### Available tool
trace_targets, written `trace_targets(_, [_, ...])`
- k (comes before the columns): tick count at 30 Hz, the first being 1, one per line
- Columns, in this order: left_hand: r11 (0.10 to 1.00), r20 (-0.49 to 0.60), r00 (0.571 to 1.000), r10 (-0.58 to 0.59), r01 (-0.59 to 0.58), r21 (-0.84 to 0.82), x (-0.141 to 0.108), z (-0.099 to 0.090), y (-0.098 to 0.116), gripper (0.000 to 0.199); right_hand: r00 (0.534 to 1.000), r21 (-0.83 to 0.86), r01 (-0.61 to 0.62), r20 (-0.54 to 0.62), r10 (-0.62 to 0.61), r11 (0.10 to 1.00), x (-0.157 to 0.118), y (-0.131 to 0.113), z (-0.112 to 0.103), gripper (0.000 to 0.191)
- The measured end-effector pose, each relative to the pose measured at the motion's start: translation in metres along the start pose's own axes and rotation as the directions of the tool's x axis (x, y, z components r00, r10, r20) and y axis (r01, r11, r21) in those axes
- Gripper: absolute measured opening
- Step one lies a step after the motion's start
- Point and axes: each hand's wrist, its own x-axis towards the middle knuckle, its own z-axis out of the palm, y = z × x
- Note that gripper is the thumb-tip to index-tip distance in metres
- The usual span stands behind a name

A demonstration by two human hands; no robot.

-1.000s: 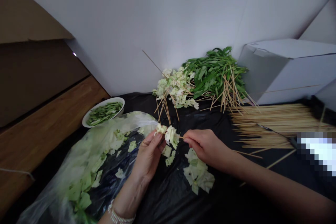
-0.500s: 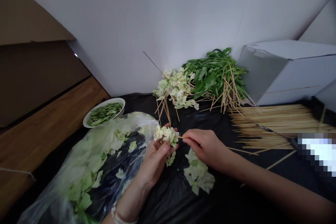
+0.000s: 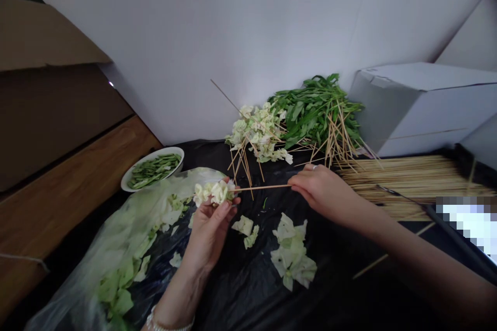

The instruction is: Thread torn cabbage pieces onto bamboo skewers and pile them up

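Note:
My left hand point(image 3: 213, 222) is closed around a bunch of pale cabbage leaves point(image 3: 215, 193) threaded on a bamboo skewer point(image 3: 260, 187). The bare length of that skewer runs to the right, where my right hand point(image 3: 316, 186) pinches its far end. Below it, several loose cabbage leaves point(image 3: 293, 256) lie on the black plastic sheet point(image 3: 248, 289), with smaller scraps point(image 3: 246, 227) near my left hand. Beyond my hands is a heap of skewered cabbage point(image 3: 258, 129), its sticks pointing various ways.
Skewered green leafy vegetables point(image 3: 316, 108) lie against the white wall, beside a white box point(image 3: 419, 98). Many bare skewers point(image 3: 404, 178) are spread at right. A white bowl point(image 3: 126, 182) of green pieces and a clear plastic bag point(image 3: 89, 248) with cabbage are at left.
My hands have moved apart: the left went leftward with the cabbage, the right went up and to the right. More of the bare skewer now shows between them.

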Motion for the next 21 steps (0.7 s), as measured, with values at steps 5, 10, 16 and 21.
trace_targets(5, [0.999, 0.011, 0.999, 0.037, -0.037, 0.007, 0.000, 0.000, 0.002, 0.062, 0.999, -0.087, -0.049, 0.000, 0.049, 0.995, 0.000, 0.005, -0.001, 0.025])
trace_targets(10, [0.983, 0.095, 0.995, 0.045, -0.061, 0.172, -0.007, 0.006, -0.016, 0.054, 0.973, 0.151, -0.105, -0.189, 0.134, 0.983, 0.000, 0.015, 0.003, 0.025])
trace_targets(16, [0.831, 0.363, 0.932, 0.024, -0.220, 0.511, -0.022, 0.012, -0.044, 0.035, 0.903, 0.719, -0.207, -0.121, 0.413, 0.663, 0.008, 0.038, 0.001, 0.019])
trace_targets(21, [0.646, 0.543, 0.839, -0.014, -0.407, 0.646, -0.025, 0.011, -0.050, 0.027, 0.863, 0.794, -0.318, 0.017, 0.505, 0.518, 0.026, 0.055, 0.000, 0.018])
